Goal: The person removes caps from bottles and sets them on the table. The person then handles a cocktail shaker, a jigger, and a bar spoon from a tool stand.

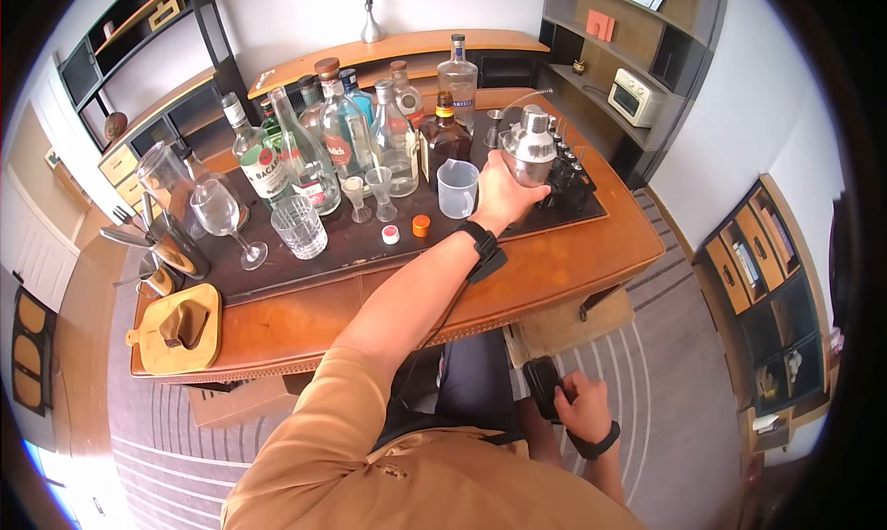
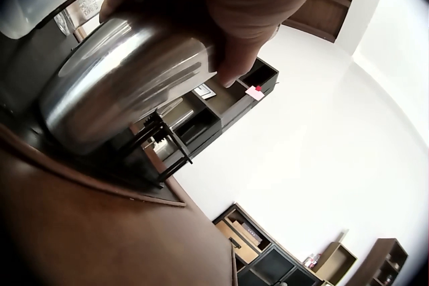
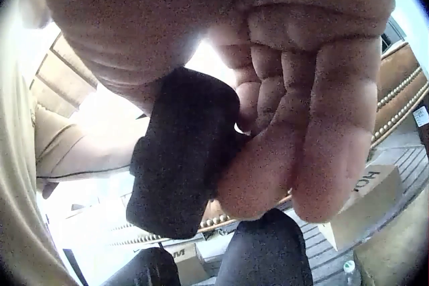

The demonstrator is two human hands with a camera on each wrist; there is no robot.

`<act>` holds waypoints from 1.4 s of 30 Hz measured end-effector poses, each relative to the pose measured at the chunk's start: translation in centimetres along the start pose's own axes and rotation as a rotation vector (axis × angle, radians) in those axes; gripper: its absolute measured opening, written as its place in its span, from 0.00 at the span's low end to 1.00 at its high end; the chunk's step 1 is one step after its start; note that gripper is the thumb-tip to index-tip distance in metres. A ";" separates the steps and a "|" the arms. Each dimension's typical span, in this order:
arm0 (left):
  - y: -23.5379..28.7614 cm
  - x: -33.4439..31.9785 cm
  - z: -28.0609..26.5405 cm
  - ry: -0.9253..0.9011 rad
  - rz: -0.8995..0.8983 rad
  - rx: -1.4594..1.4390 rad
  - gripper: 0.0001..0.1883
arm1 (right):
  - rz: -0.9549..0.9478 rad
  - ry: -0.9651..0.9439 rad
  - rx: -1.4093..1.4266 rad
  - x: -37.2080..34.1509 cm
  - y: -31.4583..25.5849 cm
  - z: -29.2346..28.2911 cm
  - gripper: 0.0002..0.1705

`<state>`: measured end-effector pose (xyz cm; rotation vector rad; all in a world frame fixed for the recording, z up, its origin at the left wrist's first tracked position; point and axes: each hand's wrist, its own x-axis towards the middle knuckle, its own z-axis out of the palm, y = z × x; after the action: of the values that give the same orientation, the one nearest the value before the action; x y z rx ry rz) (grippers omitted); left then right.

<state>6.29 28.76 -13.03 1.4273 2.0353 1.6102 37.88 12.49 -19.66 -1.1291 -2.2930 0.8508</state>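
Observation:
My left hand [image 1: 511, 195] grips a silver cocktail shaker [image 1: 531, 142] near the table's right end. In the left wrist view the fingers and thumb [image 2: 236, 61] lie round the shiny metal body [image 2: 127, 78], low over the dark mat. A translucent measuring cup [image 1: 457, 190] stands just left of this hand. Low beside the lap, my right hand [image 1: 584, 406] holds a black object [image 1: 545, 388]. The right wrist view shows this dark object [image 3: 188, 155] between the thumb side and the curved fingers [image 3: 335, 132]; what it is I cannot tell.
Several bottles [image 1: 346, 133] stand behind the cup on the dark mat [image 1: 370, 264]. Left are a wine glass [image 1: 217, 208], a crystal tumbler [image 1: 300, 227] and a wooden board [image 1: 205, 313]. Two caps, red-and-white [image 1: 390, 235] and orange [image 1: 421, 225], lie near the front. A black rack [image 1: 575, 186] stands right of the shaker.

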 end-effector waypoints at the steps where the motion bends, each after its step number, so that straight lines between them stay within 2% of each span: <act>1: 0.2 -0.1 -0.1 -0.007 -0.004 -0.015 0.43 | -0.001 0.020 0.054 0.3 -0.2 0.1 0.07; 3: 0.5 -0.2 -0.4 -0.035 -0.025 -0.046 0.46 | -0.004 0.022 0.062 1.0 -1.1 -0.1 0.06; 5: 0.5 -0.4 -0.3 0.002 0.027 -0.044 0.51 | -0.008 0.027 0.072 1.7 -1.5 -0.2 0.06; 8: 0.8 -0.6 -0.8 -0.006 0.019 0.006 0.56 | -0.103 0.060 0.021 2.7 -1.1 0.7 0.06; 12: 1.2 -2.4 -2.3 0.084 0.120 0.037 0.53 | -0.092 0.071 0.101 3.7 -1.1 1.6 0.05; 14: 1.4 -4.2 -4.3 0.260 0.384 0.056 0.49 | -0.095 0.058 0.108 4.4 -0.6 1.8 0.05; 15: 1.3 -5.1 -5.8 0.316 0.516 0.080 0.40 | -0.084 0.094 0.141 4.8 -0.1 2.0 0.05; 17: 0.3 -6.3 -9.4 0.329 0.597 0.106 0.18 | -0.068 0.128 0.180 5.5 0.3 1.9 0.05; 19: -2.0 -6.9 -12.7 0.225 0.438 0.157 0.08 | -0.158 0.264 0.185 7.0 -0.1 1.5 0.05; 20: -3.2 -7.0 -14.6 0.102 0.383 0.303 0.06 | -0.109 0.275 0.241 7.7 -0.9 1.2 0.04; 21: -5.1 -7.0 -15.9 0.002 0.300 0.405 0.06 | -0.105 0.283 0.252 8.9 -0.8 1.4 0.04; 23: -7.8 -7.6 -17.2 -0.053 0.249 0.565 0.09 | -0.232 0.324 0.331 11.4 -0.3 1.7 0.08; 24: -8.5 -7.6 -17.3 -0.054 0.258 0.573 0.09 | -0.235 0.332 0.339 12.6 -0.5 1.5 0.08; 26: -9.2 -7.4 -17.5 -0.164 0.144 0.640 0.10 | -0.214 0.173 0.360 14.6 -1.0 1.1 0.04; 29: -9.9 -6.7 -17.4 -0.243 0.114 0.655 0.10 | -0.229 0.093 0.535 17.4 -0.3 2.6 0.04; 33: -11.2 -6.0 -17.3 -0.279 0.091 0.634 0.08 | -0.187 0.057 0.589 19.2 1.0 4.1 0.04; 35: -10.3 -6.0 -17.5 -0.254 0.155 0.672 0.08 | -0.180 0.062 0.606 19.4 1.2 4.0 0.04; 37: -8.6 -5.7 -18.0 -0.176 0.224 0.566 0.08 | -0.157 0.060 0.685 19.6 1.4 4.1 0.05; 40: -5.6 -2.2 -19.4 0.052 0.417 0.501 0.06 | -0.130 0.050 0.647 19.5 1.4 4.2 0.05; 42: -2.2 0.9 -20.8 0.117 0.473 0.409 0.07 | -0.157 0.074 0.617 19.3 1.0 4.1 0.05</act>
<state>-8.82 15.91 -6.25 2.1386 2.3183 1.5102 24.93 27.31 -20.98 -0.6814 -1.8258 1.3019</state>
